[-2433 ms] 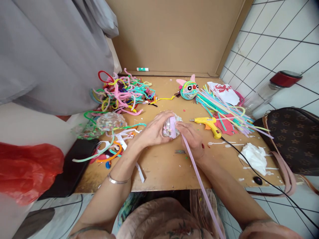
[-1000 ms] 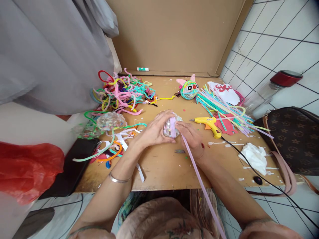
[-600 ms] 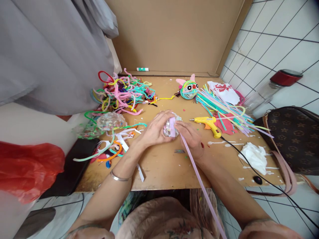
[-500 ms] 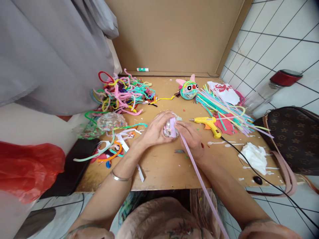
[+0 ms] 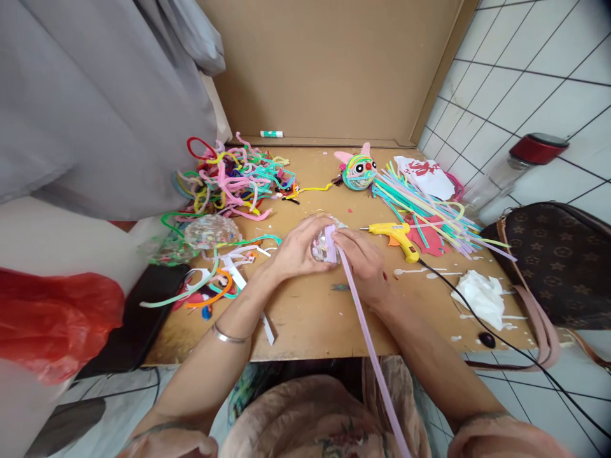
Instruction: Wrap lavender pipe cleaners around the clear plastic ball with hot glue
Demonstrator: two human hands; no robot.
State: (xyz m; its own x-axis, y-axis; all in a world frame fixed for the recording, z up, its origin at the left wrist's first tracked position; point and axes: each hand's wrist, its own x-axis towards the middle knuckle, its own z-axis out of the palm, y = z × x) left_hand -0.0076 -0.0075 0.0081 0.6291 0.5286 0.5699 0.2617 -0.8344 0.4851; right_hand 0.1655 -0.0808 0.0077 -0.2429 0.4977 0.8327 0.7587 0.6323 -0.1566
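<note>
My left hand (image 5: 305, 245) is wrapped round a clear, rounded plastic piece (image 5: 319, 250) with bits of colour showing through it. Across its face lies a band of lilac pipe cleaner (image 5: 367, 337), whose long free end hangs down past the table edge. The fingers of my right hand (image 5: 359, 257) pinch that pipe cleaner against the piece's right side. Just right of my right hand rests a yellow hot glue gun (image 5: 394, 236) with its nozzle pointing left. Part of the clear piece is hidden behind my fingers.
A tangle of pipe cleaners (image 5: 233, 178) fills the back left, with another clear plastic piece (image 5: 212, 231) in front. A decorated ball with pink ears (image 5: 359, 172) and straight pipe cleaners (image 5: 424, 203) lie back right. Crumpled tissue (image 5: 481, 298), a black cable (image 5: 470, 306) and a brown bag (image 5: 558, 261) are at right.
My right hand has shifted slightly left and up along the clear piece, and the pipe cleaner's hanging end has swung left. My left hand keeps its hold.
</note>
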